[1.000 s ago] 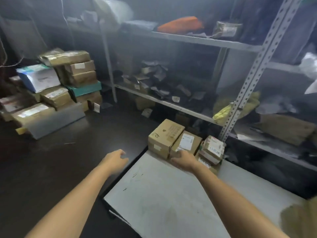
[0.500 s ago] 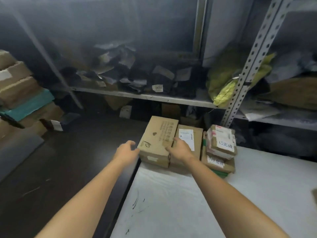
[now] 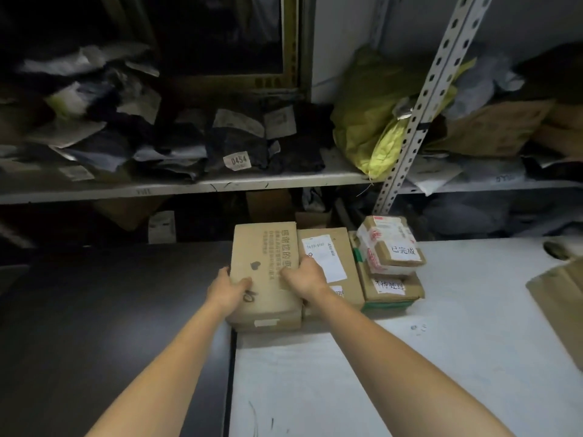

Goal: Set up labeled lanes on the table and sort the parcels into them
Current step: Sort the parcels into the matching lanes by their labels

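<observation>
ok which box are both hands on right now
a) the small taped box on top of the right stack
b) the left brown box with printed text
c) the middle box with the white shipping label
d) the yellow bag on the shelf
b: the left hand and right hand grip opposite sides of the left brown box.

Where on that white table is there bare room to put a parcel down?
The white table is bare in front of the row of boxes, between the forearms and out to the right, up to the brown cardboard at the right edge. The far left corner is crowded: large box, labelled box, small stack.
</observation>
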Demonstrator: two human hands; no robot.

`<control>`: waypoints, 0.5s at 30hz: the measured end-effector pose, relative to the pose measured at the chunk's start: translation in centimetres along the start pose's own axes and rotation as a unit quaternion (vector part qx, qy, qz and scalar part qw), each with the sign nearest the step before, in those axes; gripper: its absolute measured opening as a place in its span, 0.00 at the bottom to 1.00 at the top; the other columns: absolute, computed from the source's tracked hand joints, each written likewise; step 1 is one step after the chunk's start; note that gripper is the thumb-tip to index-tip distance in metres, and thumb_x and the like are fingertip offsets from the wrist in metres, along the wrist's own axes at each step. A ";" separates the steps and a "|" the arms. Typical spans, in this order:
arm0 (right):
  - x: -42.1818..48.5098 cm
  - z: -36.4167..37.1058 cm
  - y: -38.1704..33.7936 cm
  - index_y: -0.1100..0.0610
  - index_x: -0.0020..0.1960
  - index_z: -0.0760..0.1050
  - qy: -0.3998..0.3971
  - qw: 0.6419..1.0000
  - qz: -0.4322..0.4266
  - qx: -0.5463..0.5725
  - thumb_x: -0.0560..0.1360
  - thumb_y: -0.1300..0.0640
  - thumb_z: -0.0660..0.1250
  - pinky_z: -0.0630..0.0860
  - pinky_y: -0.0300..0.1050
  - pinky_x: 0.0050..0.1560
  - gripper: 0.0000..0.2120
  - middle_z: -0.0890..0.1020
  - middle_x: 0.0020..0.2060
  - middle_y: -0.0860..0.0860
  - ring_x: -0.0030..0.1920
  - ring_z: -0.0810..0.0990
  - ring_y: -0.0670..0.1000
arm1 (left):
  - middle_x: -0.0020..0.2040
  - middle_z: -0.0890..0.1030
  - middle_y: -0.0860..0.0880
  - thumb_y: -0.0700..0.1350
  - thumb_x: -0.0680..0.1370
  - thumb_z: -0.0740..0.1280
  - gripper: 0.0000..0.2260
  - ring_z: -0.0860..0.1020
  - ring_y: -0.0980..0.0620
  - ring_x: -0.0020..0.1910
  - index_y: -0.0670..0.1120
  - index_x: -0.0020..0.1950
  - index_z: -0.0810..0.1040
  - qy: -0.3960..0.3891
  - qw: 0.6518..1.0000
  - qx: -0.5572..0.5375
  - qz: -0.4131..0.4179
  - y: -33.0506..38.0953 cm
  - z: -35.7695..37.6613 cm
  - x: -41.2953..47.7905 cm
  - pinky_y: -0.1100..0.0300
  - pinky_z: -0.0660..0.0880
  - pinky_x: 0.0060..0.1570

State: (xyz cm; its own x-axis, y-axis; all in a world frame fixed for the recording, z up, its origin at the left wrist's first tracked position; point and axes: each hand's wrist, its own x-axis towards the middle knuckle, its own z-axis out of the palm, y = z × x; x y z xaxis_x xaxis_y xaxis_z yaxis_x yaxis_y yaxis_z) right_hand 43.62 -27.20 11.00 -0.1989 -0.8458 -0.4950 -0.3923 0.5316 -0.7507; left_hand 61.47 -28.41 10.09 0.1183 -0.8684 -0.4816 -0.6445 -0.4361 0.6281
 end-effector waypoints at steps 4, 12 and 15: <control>0.3 1.0 -0.1 0.52 0.63 0.77 0.016 0.998 0.047 0.031 0.69 0.49 0.70 0.79 0.53 0.61 0.23 0.82 0.59 0.52 0.58 0.81 0.55 | 0.64 0.77 0.43 0.45 0.80 0.68 0.23 0.75 0.48 0.55 0.40 0.72 0.66 -0.017 0.999 -0.045 -0.004 -0.8 0.3 -0.2 0.59 0.69 0.50; -3.4 2.1 0.6 0.54 0.57 0.72 0.050 0.997 0.027 0.048 0.72 0.58 0.73 0.79 0.51 0.60 0.16 0.82 0.56 0.50 0.56 0.81 0.53 | 0.49 0.78 0.51 0.45 0.79 0.70 0.22 0.76 0.54 0.43 0.41 0.69 0.68 -0.026 0.994 -0.106 -0.002 -2.6 -0.9 -3.3 0.57 0.73 0.43; -5.7 1.8 -0.6 0.55 0.60 0.71 0.048 0.996 -0.010 0.079 0.73 0.58 0.73 0.77 0.47 0.58 0.19 0.81 0.56 0.49 0.57 0.81 0.51 | 0.54 0.81 0.51 0.53 0.76 0.72 0.23 0.80 0.49 0.50 0.47 0.67 0.71 -0.028 0.994 -0.108 -0.003 -2.3 -3.0 -4.9 0.48 0.79 0.53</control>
State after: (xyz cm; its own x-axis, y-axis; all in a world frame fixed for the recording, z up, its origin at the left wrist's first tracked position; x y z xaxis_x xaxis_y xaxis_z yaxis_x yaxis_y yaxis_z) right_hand 46.61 -22.63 13.42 -0.2807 -0.8529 -0.4401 -0.2532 0.5081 -0.8232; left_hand 64.66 -23.84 12.87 0.0765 -0.8535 -0.5154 -0.4658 -0.4877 0.7384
